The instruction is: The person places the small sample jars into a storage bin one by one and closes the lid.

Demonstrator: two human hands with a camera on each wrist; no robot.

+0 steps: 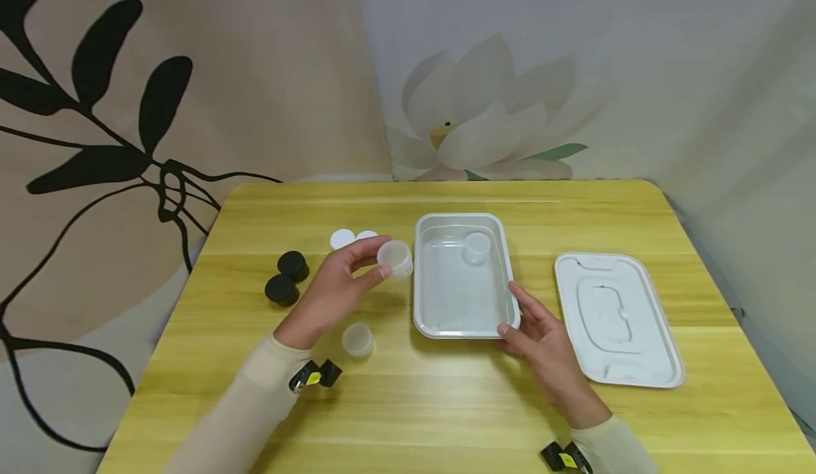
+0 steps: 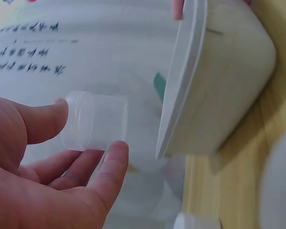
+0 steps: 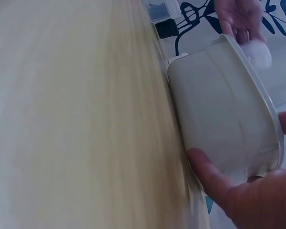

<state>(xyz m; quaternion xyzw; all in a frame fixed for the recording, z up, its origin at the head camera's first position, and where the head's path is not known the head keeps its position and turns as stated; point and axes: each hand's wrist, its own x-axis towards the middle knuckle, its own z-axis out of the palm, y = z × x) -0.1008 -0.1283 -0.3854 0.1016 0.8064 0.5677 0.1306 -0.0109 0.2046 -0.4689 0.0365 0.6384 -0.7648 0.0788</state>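
Observation:
Between thumb and fingers my left hand (image 1: 344,280) holds a small clear plastic jar (image 1: 395,258), lifted just left of the white plastic container (image 1: 422,297). In the left wrist view the jar (image 2: 97,120) lies sideways, its ribbed screw lid toward the thumb. My right hand (image 1: 542,336) grips the container's near right corner, thumb on one side and fingers on another; the right wrist view shows the container's side wall (image 3: 214,114). Inside the container sits one similar jar (image 1: 477,247). Another translucent jar (image 1: 358,339) stands on the table below my left hand.
Two black-capped jars (image 1: 282,290) stand left of my left hand. Two white round lids or jars (image 1: 342,239) are behind it, one partly hidden. A white rectangular lid (image 1: 617,322) lies on the wooden table (image 1: 446,417) at right. A printed curtain hangs behind the table.

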